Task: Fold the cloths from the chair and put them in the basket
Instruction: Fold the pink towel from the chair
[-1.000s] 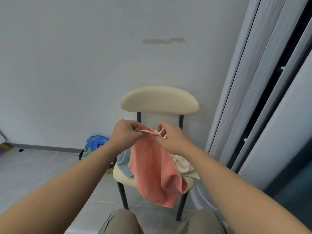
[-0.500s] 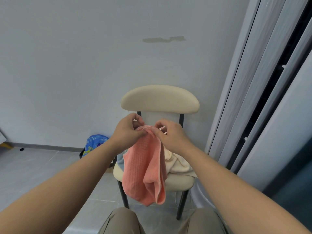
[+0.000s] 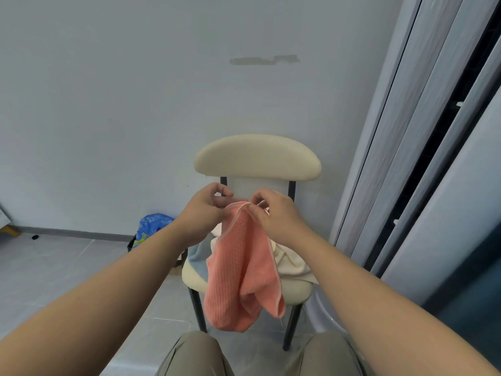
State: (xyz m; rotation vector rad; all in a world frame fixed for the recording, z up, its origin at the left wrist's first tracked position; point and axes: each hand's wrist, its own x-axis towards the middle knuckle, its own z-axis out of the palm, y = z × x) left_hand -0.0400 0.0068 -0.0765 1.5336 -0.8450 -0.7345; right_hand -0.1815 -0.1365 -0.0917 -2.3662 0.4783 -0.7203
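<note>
My left hand (image 3: 206, 210) and right hand (image 3: 276, 213) each pinch the top edge of the salmon-pink waffle-weave cloth (image 3: 241, 267), close together, with both forearms extended forward. The cloth hangs doubled in front of the cream padded chair with black metal legs (image 3: 257, 158). Its seat carries a crumpled cream cloth (image 3: 290, 261) and a pale blue cloth (image 3: 196, 256).

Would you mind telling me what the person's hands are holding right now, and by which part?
Both the left hand and right hand pinch the pink cloth at its top edge.

no readable text, labels or signs
</note>
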